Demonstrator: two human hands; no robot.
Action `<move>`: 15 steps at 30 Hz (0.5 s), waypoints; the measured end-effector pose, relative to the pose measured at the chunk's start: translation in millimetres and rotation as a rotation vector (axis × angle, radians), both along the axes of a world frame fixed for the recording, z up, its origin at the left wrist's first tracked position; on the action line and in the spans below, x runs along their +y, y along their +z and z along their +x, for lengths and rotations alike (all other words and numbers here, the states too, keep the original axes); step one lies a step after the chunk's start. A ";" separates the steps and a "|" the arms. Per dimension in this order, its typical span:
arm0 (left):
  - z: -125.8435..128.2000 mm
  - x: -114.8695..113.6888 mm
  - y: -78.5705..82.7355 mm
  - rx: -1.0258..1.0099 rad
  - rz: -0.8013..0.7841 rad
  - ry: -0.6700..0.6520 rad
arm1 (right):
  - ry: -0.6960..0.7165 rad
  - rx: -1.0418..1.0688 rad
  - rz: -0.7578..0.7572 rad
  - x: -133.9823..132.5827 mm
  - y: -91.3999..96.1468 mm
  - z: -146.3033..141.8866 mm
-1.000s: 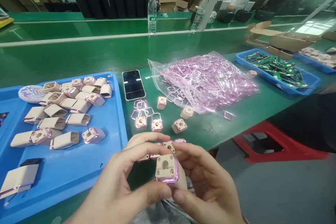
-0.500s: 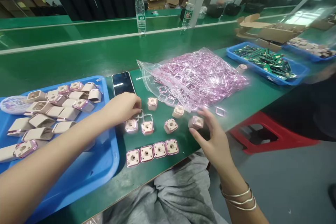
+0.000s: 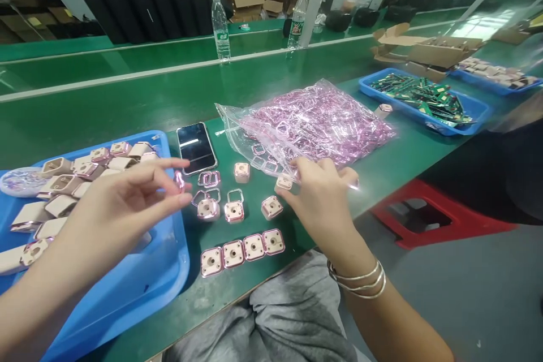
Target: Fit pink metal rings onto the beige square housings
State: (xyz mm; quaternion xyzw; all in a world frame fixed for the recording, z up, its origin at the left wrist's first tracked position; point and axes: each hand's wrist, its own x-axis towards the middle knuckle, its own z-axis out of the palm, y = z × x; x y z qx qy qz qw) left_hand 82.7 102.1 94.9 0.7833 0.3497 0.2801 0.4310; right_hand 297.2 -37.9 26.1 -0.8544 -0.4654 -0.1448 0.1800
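A: The left hand [image 3: 123, 203] pinches one small pink ring [image 3: 180, 180] between thumb and forefinger, closed on it, above the edge of the blue tray [image 3: 169, 271]. How does one do this step well?

B: I think the pinch should stay light and at the ring's sides, because the ring looks thin and may bend. The right hand [image 3: 322, 198] lies over a beige cap [image 3: 283, 182] just beside the mouth of the plastic bag [image 3: 314, 124]; its fingers curl down around the cap, but I cannot tell if they really grip it. It is better to take the cap by its side walls, so that the top stays free for the ring.

A: What lies between the two hands?

B: Three single caps stand a little beyond the pinch: one [image 3: 207, 208], the second [image 3: 233, 211], the third [image 3: 271, 207]. One more [image 3: 241, 171] sits farther away, near the phone [image 3: 195, 147]. Nearer to the person than both hands, a row of four caps with rings [image 3: 242, 249] lies edge to edge.

A: And loose rings?

B: About four loose rings [image 3: 210, 179] lie just beyond the pinch; I cannot count them exactly. The bag holds very many more. In the tray, behind the left hand, there are more than ten beige shells [image 3: 63, 184]. Two water bottles [image 3: 220, 25] stand far away.
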 end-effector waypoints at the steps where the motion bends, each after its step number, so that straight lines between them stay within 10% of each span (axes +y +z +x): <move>1: -10.4 -4.6 -0.4 0.007 -0.027 -0.004 | -0.006 -0.018 0.001 1.6 -2.0 0.7; 9: -75.2 -57.9 -10.2 -0.227 -0.298 0.322 | 0.120 0.091 -0.071 8.5 -19.3 15.6; 15: -93.0 -87.9 -30.0 -0.464 -0.417 0.663 | 0.067 0.506 -0.048 12.4 1.9 27.4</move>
